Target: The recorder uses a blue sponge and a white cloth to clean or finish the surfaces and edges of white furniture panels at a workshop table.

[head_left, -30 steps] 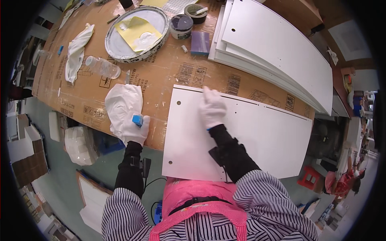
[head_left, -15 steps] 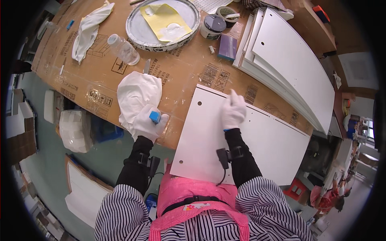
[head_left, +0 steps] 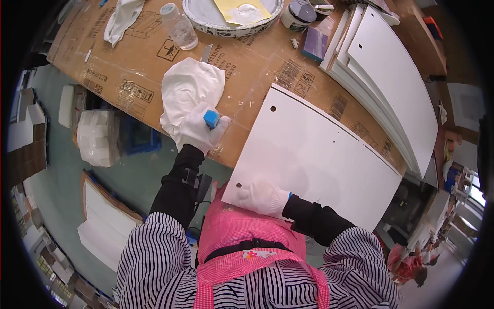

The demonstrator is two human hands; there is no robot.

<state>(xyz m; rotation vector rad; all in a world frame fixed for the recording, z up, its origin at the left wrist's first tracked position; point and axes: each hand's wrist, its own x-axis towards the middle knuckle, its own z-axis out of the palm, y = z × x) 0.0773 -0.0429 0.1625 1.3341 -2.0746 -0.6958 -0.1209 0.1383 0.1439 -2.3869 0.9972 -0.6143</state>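
My left hand (head_left: 199, 129), in a white glove, is closed around a small blue block-like piece (head_left: 211, 119) whose end sticks out above the fingers. It rests against a crumpled white cloth (head_left: 193, 82) at the table's near edge. My right hand (head_left: 263, 198), also gloved, lies on a large white panel (head_left: 309, 149) by its near left corner. Its fingers appear stretched toward the left edge, just beside a round hole (head_left: 239, 185). A second hole (head_left: 273, 108) shows near the panel's far left corner. The panel overhangs the table toward my pink apron.
A cardboard-covered table (head_left: 242, 77) carries a clear bottle (head_left: 179, 27), a metal blade (head_left: 207, 53), a round lid with yellow sandpaper (head_left: 244, 10), a jar (head_left: 298, 15) and a purple block (head_left: 314, 43). Stacked white curved panels (head_left: 391, 77) stand at the right.
My right hand has moved from the panel's far edge down to its near left corner. My left hand still grips the blue piece. The view has shifted, so the table sits higher.
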